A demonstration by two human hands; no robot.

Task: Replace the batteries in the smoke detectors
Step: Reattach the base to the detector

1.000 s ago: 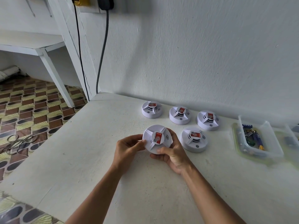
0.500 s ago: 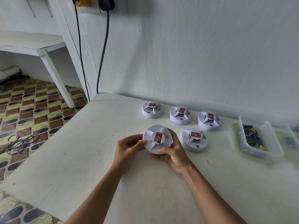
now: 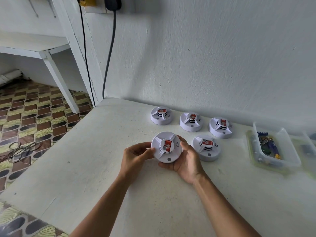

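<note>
A round white smoke detector (image 3: 166, 147) with a red label on top is held just above the white table (image 3: 85, 168). My left hand (image 3: 135, 155) grips its left rim with thumb and fingers. My right hand (image 3: 185, 159) cups it from below and from the right. Several more white detectors stand on the table: one (image 3: 206, 147) right beside my right hand, and three in a row by the wall (image 3: 161, 115), (image 3: 191, 121), (image 3: 221, 127). A clear plastic tub (image 3: 289, 151) at the right holds batteries (image 3: 271, 146).
The table's back edge meets a white wall. A second clear container (image 3: 307, 147) sits at the far right edge of view. Two cables (image 3: 109, 53) hang down the wall at the table's back left corner. Patterned floor with loose wires (image 3: 20, 149) lies off the left edge.
The detector has turned slightly in my hands, its face now tipped more toward me. Both hands keep their hold in nearly the same place.
</note>
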